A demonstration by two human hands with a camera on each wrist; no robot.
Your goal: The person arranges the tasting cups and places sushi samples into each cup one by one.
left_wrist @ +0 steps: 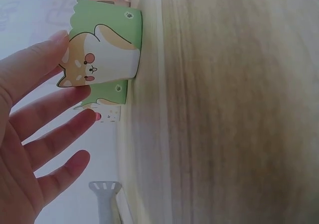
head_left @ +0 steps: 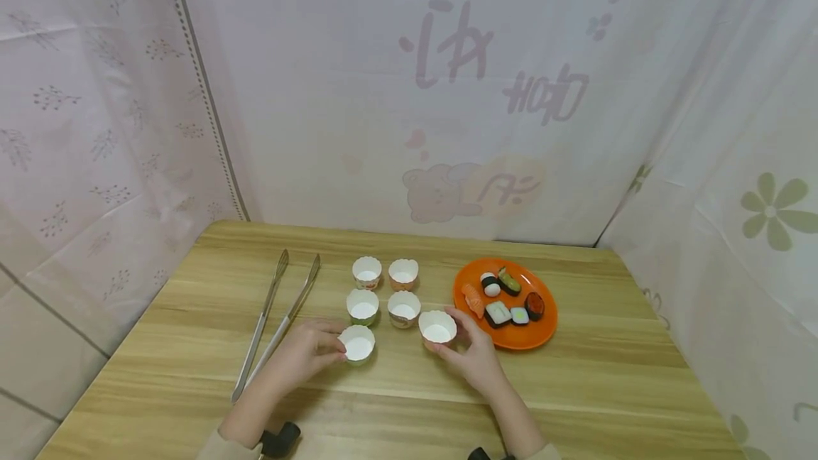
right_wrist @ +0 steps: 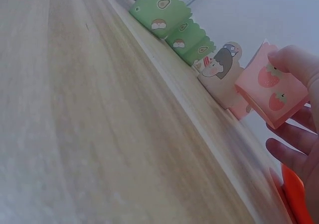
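Note:
My left hand [head_left: 308, 353] holds a green paper baking cup [head_left: 358, 346] by its left side. In the left wrist view, the thumb and index finger [left_wrist: 75, 95] lie at its scalloped edge, beside a printed dog face; the other fingers are spread. My right hand [head_left: 471, 353] grips a pink paper baking cup [head_left: 438, 329] between thumb and fingers. Strawberries decorate this pink cup [right_wrist: 271, 87], which tilts above the table in the right wrist view. Behind stand several more paper cups: a green one [head_left: 362, 307], a beige one [head_left: 404, 309] and two at the back [head_left: 367, 273].
Metal tongs [head_left: 275, 332] lie spread on the wooden table [head_left: 607, 389], left of the cups. On the right, an orange plate [head_left: 540, 336] bears several sushi pieces [head_left: 498, 314], close by my right hand. Printed curtains [head_left: 358, 91] enclose the table's back and sides.

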